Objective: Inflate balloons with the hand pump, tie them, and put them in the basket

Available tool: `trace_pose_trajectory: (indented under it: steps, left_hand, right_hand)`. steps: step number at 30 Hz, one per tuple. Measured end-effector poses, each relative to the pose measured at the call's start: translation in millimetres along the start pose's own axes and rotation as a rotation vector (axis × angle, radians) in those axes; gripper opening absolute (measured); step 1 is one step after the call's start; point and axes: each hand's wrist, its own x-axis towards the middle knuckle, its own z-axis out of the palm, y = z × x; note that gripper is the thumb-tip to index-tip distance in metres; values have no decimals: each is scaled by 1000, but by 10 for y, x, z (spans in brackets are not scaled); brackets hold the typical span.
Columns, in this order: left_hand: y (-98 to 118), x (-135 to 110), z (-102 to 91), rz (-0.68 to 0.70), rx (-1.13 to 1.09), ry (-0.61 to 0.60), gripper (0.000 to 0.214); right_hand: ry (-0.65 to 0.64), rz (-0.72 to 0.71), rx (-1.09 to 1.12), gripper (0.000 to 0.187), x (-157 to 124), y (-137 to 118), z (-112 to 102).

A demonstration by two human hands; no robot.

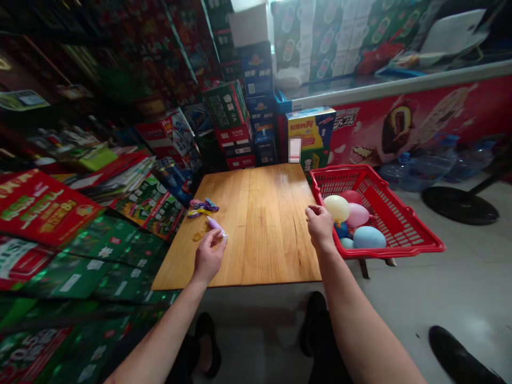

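Observation:
My left hand (210,255) is over the near left part of the wooden table (260,229), fingers closed on a limp purple balloon (216,224) that sticks up from it. A small pile of uninflated balloons (203,207) lies just beyond it. My right hand (320,224) is at the table's right edge, fingers curled in a pinch beside a pale yellow inflated balloon (336,207). That balloon rests in a red plastic basket (400,234) with pink, red and blue inflated balloons (368,237). Whether the right hand grips the yellow balloon's neck is unclear.
Stacked cartons of goods (236,122) line the left side and the back. A red freezer counter (400,122) runs along the right rear, with water jugs (424,168) and a fan base (460,205) on the floor. Another person's shoe (460,357) shows at lower right.

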Motion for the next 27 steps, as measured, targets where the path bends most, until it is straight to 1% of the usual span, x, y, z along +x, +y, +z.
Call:
trace_pose_trajectory:
  steps: [2,4,6,8,12,15,18,20,22,25,27]
  left_hand:
    - [-246,45,-262,-57,64,40,45]
    - [-483,114,-450,-107,97,72,44]
    - [-695,216,-564,-133,110,88,42]
    - [-875,363,-625,-145,126,95,40]
    - [-1148,777,-691,-131,206,113,35]
    - [-1323,1099,-726,-79,258,129,28]
    - [-1510,1332,-724,9,313,138,28]
    - [-1634,1429,-695,89,384,122,30]
    - [-1746,1489,-651,140,460,93,33]
    - [-1879,1543,-584,120,518,61,36]
    - [-1937,1570,-554,94,516,63,37]
  right_hand:
    - [-85,14,-30,37,-172,-91,156]
    - [-194,19,-83,33,-333,-168,301]
    - [-312,10,-147,30,-476,-230,441]
    - [-415,-9,-217,27,-597,-272,581]
    - [-559,-34,-327,21,-780,-286,864]
    - [-641,-54,-370,17,-877,-258,1062]
    - [-695,-90,-397,15,-941,-223,1239]
    - [-715,-106,-419,14,-964,-202,1346]
    - [-730,-108,-439,12,-975,-184,1441]
    - [-742,-101,-468,11,-985,-170,1556]
    - [-743,-102,-477,11,-993,-167,1610]
